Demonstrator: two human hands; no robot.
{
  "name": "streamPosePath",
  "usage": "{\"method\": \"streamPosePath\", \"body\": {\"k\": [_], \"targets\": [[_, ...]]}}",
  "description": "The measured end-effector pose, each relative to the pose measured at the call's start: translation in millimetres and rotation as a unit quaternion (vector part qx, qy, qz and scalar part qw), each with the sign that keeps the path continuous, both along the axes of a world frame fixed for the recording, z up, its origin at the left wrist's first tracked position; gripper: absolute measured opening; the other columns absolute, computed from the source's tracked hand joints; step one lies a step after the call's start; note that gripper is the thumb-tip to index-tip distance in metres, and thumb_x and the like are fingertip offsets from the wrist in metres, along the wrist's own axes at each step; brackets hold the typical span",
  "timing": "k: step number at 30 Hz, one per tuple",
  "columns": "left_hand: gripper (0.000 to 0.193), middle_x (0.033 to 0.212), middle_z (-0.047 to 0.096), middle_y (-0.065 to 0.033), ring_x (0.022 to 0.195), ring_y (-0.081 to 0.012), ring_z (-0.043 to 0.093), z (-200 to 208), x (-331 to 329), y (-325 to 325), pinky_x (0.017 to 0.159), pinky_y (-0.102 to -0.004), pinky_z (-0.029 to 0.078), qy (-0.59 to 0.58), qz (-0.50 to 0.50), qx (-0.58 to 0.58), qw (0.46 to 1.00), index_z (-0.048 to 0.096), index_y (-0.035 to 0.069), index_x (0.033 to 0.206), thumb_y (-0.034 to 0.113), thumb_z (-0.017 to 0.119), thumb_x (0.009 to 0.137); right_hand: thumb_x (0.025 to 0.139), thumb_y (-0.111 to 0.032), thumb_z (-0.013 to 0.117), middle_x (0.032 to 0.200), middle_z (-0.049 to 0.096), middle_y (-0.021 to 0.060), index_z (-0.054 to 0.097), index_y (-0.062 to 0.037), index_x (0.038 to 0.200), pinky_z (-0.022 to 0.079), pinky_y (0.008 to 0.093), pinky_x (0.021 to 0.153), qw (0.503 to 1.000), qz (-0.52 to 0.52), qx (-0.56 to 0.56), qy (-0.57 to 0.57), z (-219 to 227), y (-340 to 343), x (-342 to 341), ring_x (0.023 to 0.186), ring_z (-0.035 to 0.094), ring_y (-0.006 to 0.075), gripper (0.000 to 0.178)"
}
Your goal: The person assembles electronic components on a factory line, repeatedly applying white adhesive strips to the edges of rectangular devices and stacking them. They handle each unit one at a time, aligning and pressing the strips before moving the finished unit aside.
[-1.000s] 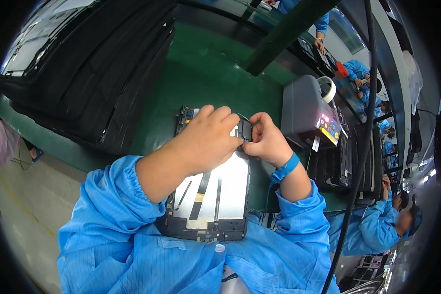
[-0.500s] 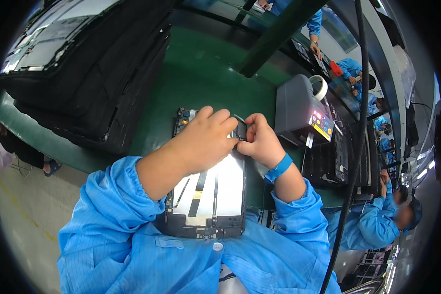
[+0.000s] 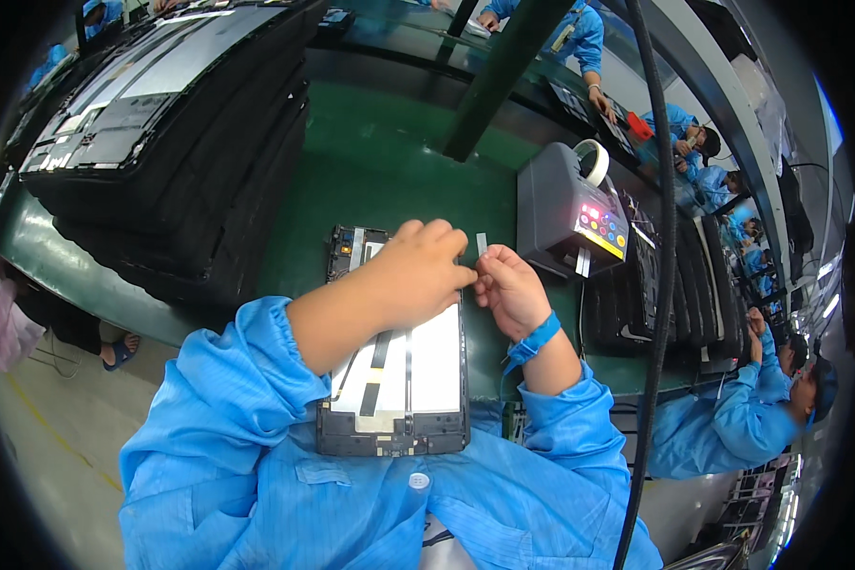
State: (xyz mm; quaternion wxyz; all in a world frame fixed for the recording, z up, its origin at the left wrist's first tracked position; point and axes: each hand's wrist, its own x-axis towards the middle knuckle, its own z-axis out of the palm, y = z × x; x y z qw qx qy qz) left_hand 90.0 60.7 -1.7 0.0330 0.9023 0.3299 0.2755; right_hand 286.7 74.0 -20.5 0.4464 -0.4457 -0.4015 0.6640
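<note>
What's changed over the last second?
Right hand moved right, off the tablet; the pale strip now shows more plainly, sticking out at its fingertips. Left hand edged right too, fingertips now past the tablet's right edge. Can't tell if anything was let go. Tablet still lies in front of the person; the grey machine stayed put.

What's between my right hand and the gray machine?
In the head view, green tabletop shows between the right hand and the gray machine.
</note>
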Motion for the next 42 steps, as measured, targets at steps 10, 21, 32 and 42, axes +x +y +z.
{"method": "streamPosePath", "body": {"k": [10, 21, 32, 42], "targets": [[0.027, 0.104, 0.056, -0.0094, 0.107, -0.0267, 0.048, 0.7, -25.2, -6.5, 0.094, -0.0401, 0.037, -0.028, 0.020, -0.028, 0.999, 0.072, 0.015, 0.097, 0.018, 0.071, 0.070, 0.082, -0.005, 0.064, 0.114, 0.052, 0.0093, 0.039, -0.0074, 0.117, 0.046, 0.0234, 0.058, 0.981, 0.032, 0.123, -0.145, 0.2, 10.7, -14.7, 0.069, 0.055, 0.0090, 0.043], [0.027, 0.102, 0.057, -0.0084, 0.104, -0.0250, 0.049, -4.5, -29.7, -8.3, 0.088, -0.0400, 0.037, -0.017, 0.049, 0.009, 0.999, 0.073, 0.016, 0.096, 0.022, 0.072, 0.070, 0.073, 0.000, 0.067, 0.114, 0.050, 0.0126, 0.038, -0.0016, 0.119, 0.047, 0.0230, 0.061, 0.957, 0.123, 0.142, -0.221, 4.4, 24.3, -18.0, 0.070, 0.054, 0.0085, 0.055], [0.022, 0.104, 0.055, -0.0088, 0.106, -0.0265, 0.047, -5.0, -29.6, -4.9, 0.091, -0.0391, 0.035, -0.057, 0.071, -0.074, 0.993, 0.074, 0.015, 0.096, 0.020, 0.069, 0.074, 0.088, -0.009, 0.057, 0.074, 0.057, 0.0057, 0.057, -0.0044, 0.083, 0.043, 0.0304, 0.062, 0.766, 0.303, 0.348, -0.448, 35.3, 24.2, -3.1, 0.068, 0.054, 0.0193, 0.007], [0.017, 0.099, 0.055, -0.0077, 0.103, -0.0253, 0.046, -2.0, -24.4, 0.3, 0.089, -0.0383, 0.032, -0.077, 0.112, -0.135, 0.982, 0.075, 0.012, 0.082, 0.026, 0.067, 0.075, 0.086, -0.018, 0.056, 0.078, 0.063, 0.0157, 0.062, -0.0054, 0.083, 0.047, 0.0433, 0.070, 0.622, 0.346, 0.334, -0.618, 59.1, 32.6, -30.4, 0.078, 0.060, 0.0353, 0.014]]}}
